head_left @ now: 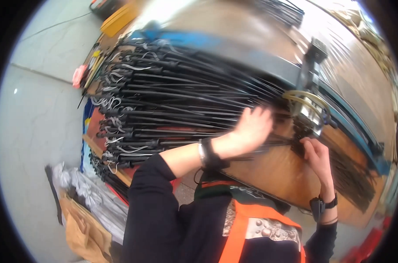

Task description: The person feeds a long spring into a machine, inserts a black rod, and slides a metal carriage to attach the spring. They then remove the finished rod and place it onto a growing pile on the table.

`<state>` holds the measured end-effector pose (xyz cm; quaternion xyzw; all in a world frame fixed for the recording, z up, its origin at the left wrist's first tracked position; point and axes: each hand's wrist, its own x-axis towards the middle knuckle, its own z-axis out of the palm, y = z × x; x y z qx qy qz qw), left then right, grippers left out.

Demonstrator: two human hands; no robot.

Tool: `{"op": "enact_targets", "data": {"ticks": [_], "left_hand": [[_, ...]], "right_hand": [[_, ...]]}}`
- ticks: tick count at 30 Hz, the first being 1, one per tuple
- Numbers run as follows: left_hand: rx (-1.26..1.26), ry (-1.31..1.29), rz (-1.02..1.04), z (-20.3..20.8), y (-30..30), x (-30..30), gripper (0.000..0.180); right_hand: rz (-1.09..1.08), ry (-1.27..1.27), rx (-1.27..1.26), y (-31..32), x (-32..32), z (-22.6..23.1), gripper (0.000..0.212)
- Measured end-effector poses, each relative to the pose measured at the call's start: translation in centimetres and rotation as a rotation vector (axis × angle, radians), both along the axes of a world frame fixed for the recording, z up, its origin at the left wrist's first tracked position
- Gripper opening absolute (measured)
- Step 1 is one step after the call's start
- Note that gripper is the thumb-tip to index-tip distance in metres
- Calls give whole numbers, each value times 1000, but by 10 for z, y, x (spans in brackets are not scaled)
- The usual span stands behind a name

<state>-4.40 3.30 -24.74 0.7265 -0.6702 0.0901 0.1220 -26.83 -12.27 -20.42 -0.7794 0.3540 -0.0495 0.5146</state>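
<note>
Long thin black rods (164, 105) with thicker dark ends and pale wrist loops lie side by side in a wide row on the workbench. Over their narrow right ends is my left hand (253, 127), smeared by motion, so whether it grips a rod does not show. A metal bench machine (310, 107) with a curved yellowish hose stands at the rods' right end. Against the machine's near side, my right hand (317, 160) has its fingers curled and pressed together. What they pinch is hidden.
Thin dark strips (348, 171) are bundled right of the machine, beside a blue metal rail (348, 111). More dark rods (282, 11) lie at the far side. A yellow box (119, 19) is at the far left. Grey plastic wrapping (89, 188) and brown paper (87, 230) are at lower left.
</note>
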Motion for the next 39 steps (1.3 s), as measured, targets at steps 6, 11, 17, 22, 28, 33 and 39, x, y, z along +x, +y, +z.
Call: {"op": "enact_targets", "data": {"ticks": [6, 11, 17, 22, 28, 33, 39], "left_hand": [[96, -39, -15, 0, -5, -9, 21], [-37, 7, 21, 8, -3, -14, 22], [-27, 354, -83, 21, -11, -20, 23], [-8, 417, -126, 35, -7, -28, 26], [248, 475, -217, 58, -1, -36, 26], [311, 331, -303, 67, -12, -50, 25], [257, 204, -442, 131, -34, -19, 25]], "right_hand": [[44, 17, -176, 4, 4, -10, 25], [-29, -5, -31, -2, 1, 1, 24], [54, 112, -124, -12, 2, -16, 25], [-61, -155, -46, 0, -18, -23, 21], [247, -325, -577, 17, -22, -5, 24], [302, -329, -821, 35, -19, -7, 32], [-146, -442, -851, -14, -64, 1, 50]]}}
